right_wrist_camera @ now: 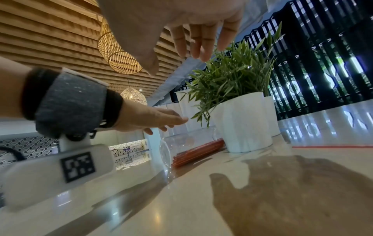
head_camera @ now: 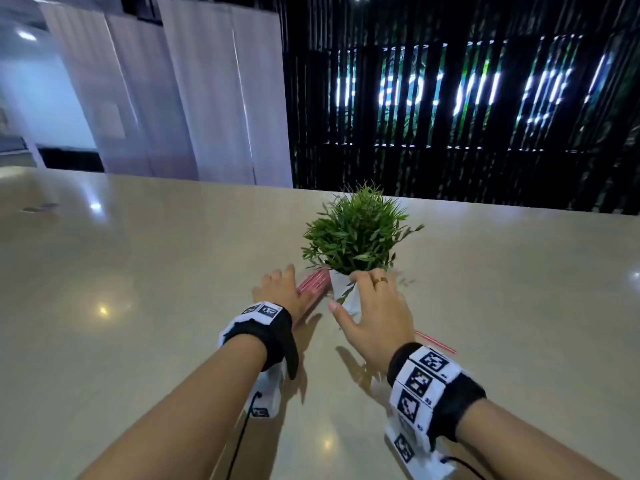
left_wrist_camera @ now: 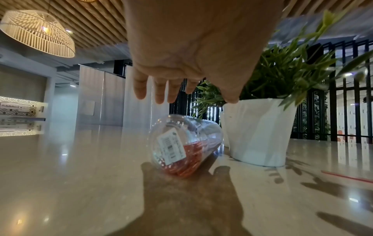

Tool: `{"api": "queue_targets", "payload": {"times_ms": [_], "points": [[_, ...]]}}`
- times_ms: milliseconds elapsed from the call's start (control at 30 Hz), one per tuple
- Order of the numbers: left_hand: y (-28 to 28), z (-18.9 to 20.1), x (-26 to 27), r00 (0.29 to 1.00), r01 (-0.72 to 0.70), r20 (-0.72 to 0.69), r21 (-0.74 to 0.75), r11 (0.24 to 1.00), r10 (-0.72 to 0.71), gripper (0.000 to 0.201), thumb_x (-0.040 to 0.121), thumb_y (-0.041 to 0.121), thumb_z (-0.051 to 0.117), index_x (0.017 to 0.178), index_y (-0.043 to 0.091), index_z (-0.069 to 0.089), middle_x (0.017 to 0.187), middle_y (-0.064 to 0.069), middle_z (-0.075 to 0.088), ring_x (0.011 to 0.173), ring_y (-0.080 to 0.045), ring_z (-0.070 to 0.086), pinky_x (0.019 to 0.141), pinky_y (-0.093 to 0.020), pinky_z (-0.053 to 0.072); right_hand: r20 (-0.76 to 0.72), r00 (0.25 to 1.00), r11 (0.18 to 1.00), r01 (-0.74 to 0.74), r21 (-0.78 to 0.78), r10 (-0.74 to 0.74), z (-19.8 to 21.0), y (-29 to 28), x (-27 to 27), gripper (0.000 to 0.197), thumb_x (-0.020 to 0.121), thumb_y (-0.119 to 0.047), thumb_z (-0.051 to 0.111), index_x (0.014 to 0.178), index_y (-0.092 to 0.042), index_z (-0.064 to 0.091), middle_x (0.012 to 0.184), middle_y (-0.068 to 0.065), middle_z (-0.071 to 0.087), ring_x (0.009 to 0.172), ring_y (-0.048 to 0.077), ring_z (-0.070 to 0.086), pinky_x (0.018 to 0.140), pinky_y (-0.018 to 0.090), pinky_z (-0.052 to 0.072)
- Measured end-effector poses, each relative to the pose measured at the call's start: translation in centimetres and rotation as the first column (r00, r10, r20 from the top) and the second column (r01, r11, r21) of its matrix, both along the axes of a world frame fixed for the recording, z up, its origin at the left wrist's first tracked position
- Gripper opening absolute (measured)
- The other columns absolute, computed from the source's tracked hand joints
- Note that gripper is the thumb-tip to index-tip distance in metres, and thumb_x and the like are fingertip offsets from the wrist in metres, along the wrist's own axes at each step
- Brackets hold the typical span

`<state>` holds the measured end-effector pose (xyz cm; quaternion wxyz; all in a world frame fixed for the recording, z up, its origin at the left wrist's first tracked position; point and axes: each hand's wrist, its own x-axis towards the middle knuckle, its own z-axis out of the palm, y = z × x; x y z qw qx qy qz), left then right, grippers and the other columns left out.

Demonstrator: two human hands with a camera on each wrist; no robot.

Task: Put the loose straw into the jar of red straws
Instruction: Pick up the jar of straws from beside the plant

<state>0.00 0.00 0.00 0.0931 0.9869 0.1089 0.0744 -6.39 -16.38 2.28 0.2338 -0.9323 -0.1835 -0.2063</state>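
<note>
A clear plastic jar (left_wrist_camera: 181, 143) of red straws lies on its side on the beige table, just left of a white plant pot. My left hand (head_camera: 277, 287) hovers above the jar with its fingers (left_wrist_camera: 159, 92) spread and straight, holding nothing. The jar (right_wrist_camera: 191, 150) also shows under the left hand in the right wrist view. The loose red straw (head_camera: 437, 341) lies flat on the table, right of my right wrist. My right hand (head_camera: 367, 301) is open in front of the pot, fingers (right_wrist_camera: 198, 44) extended by the leaves; I cannot tell if it touches the pot.
A white pot (left_wrist_camera: 260, 135) with a green leafy plant (head_camera: 356, 233) stands between the jar and the loose straw (left_wrist_camera: 347, 176). The glossy table (head_camera: 138, 289) stretches wide to the left and front. A black slatted screen rises beyond the far edge.
</note>
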Motion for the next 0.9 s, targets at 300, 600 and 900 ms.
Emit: {"api": "queue_targets", "payload": {"times_ms": [300,600,900], "points": [[1.3,-2.5,2.2,0.985,-0.101,-0.165,-0.264,0.959,0.058,0.079,0.084,0.052,0.043,0.143,0.014,0.007,0.126,-0.022,0.054,0.108,-0.039,0.055,0.085,-0.042,0.045,-0.056,0.995,0.995,-0.075,0.064,0.079,-2.0,-0.4,-0.8,0.038,0.088,-0.045,0.047,0.119,-0.023,0.044,0.118,-0.002,0.049,0.1,0.017,0.055,0.067,0.027,0.038],[1.7,-1.6,1.4,0.955,-0.145,-0.293,-0.353,0.924,0.039,0.049,0.077,0.048,0.061,0.1,0.005,0.055,0.093,-0.01,0.054,0.08,-0.025,0.051,0.07,-0.031,0.04,-0.106,0.992,0.994,-0.059,0.096,0.069,-2.7,-0.5,-0.8,0.035,0.091,-0.042,0.043,0.12,-0.024,0.043,0.119,-0.002,0.049,0.099,0.017,0.056,0.068,0.026,0.038],[2.5,-3.6,0.7,0.987,-0.153,-0.054,-0.642,0.751,0.155,0.067,0.073,0.045,0.065,0.116,-0.002,0.043,0.12,-0.021,0.048,0.099,-0.036,0.054,0.079,-0.042,0.049,-0.102,0.993,0.994,-0.049,0.097,0.059,-2.6,-1.2,-0.9,0.034,0.093,-0.04,0.041,0.122,-0.022,0.043,0.117,-0.003,0.049,0.092,0.016,0.056,0.07,0.03,0.043]]}}
